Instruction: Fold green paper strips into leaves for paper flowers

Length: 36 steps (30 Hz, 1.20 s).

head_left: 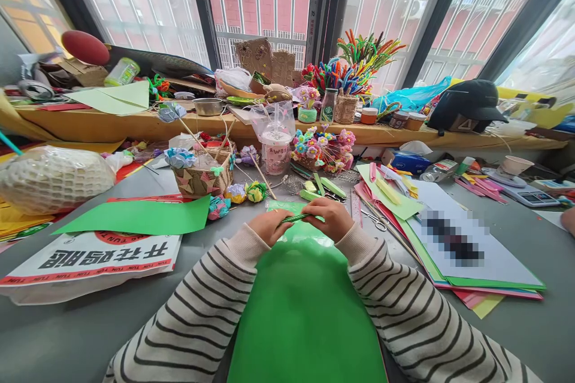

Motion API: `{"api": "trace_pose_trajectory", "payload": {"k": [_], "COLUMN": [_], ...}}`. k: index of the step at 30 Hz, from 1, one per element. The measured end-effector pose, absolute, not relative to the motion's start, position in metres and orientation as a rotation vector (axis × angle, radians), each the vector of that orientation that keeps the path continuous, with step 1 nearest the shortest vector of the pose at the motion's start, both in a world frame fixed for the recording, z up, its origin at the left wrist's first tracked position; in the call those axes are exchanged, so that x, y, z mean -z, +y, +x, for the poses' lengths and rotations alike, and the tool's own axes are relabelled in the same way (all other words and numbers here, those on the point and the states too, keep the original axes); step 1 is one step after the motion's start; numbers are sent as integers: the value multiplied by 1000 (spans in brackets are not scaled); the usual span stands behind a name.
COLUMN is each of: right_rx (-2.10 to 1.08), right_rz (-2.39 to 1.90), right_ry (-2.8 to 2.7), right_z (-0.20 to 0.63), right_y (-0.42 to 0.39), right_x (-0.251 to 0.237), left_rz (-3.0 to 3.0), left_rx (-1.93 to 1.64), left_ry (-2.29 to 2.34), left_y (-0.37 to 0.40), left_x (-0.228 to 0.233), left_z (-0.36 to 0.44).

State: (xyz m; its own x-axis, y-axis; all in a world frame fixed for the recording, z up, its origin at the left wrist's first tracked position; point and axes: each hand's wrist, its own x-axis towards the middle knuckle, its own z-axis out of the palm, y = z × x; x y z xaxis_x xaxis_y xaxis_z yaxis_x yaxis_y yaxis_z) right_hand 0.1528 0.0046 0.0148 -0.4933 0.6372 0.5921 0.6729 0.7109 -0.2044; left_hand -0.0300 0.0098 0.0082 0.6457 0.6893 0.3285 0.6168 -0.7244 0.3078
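Note:
My left hand [271,226] and my right hand [330,219] meet at the middle of the desk. Both pinch a narrow piece of folded green paper [296,217], one end in each hand; its layers show as thin edges. Below them spreads a glossy green surface [305,311], running down toward my body. Just beyond my fingers lie light-green folded strips [333,187]. Silver scissors [376,222] rest to the right of my right hand, beside a clear ruler [356,209]. Crumpled-paper flowers [236,193] sit left of my left hand.
Left are a green sheet [139,215], a printed bag [99,260] and a flower basket [202,178]. A lidded cup [275,152] stands at the back. Stacked paper [476,239] and a scale [530,194] lie right. Craft supplies crowd the windowsill [251,131].

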Motion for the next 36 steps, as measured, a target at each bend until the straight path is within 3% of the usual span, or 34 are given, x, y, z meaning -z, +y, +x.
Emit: {"api": "trace_pose_trajectory", "payload": {"k": [12,27,33,36], "right_rx": [-31,-335,-142,-148], "right_rz": [-990,-1059,-1939,-2086], "right_ry": [-2204,-2214,-1726,-1643], "right_z": [157,171,244,267], "right_y": [5,18,72,99], "right_x": [-18,-11,-35,-40], "left_rz": [2141,2333,2329,2362], "left_rx": [-973,-1052,-1007,-967], "left_ry": [991,1135,1174,1163], "left_y": [6,20,20,17], "left_x": [-11,16,12,7], "left_z": [-28,-30,-32,-32]}}
